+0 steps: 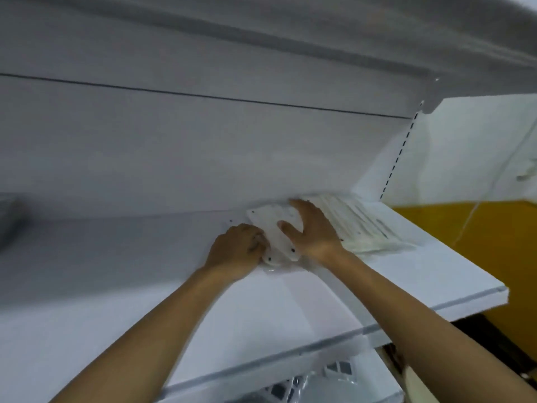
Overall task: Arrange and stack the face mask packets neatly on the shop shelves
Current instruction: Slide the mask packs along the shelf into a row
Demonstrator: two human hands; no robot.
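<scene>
While both hands are busy at the back of the white shelf (319, 289), I'd say this job is somewhere in the middle, not near the end. One batch of face mask packets (374, 225) already lies on the shelf at the far right, up against the back panel (203, 146), fanned out flat rather than squared up, so that lot looks placed but not really tidy yet. Just left of it sits the pile being worked on, a white packet (273, 225) with small dark dots at its corners, lying flat on the shelf near the back panel and touching or overlapping the edge of the right-hand batch (can't tell which, it's blurry). The right hand (311, 228) lies on top of that packet with fingers stretched out and the thumb spread, pressing it down, not gripping. The left hand (236, 248) is at the packet's left edge with its fingers curled in; it looks like it's pinching or nudging that edge, but I can't honestly tell if it has hold of it. Most of the shelf to the left has no packets on it. Down on the lower shelf (305, 385) there's some packaged stuff, too blurred to name. My guess: squaring the piles is what's left.
</scene>
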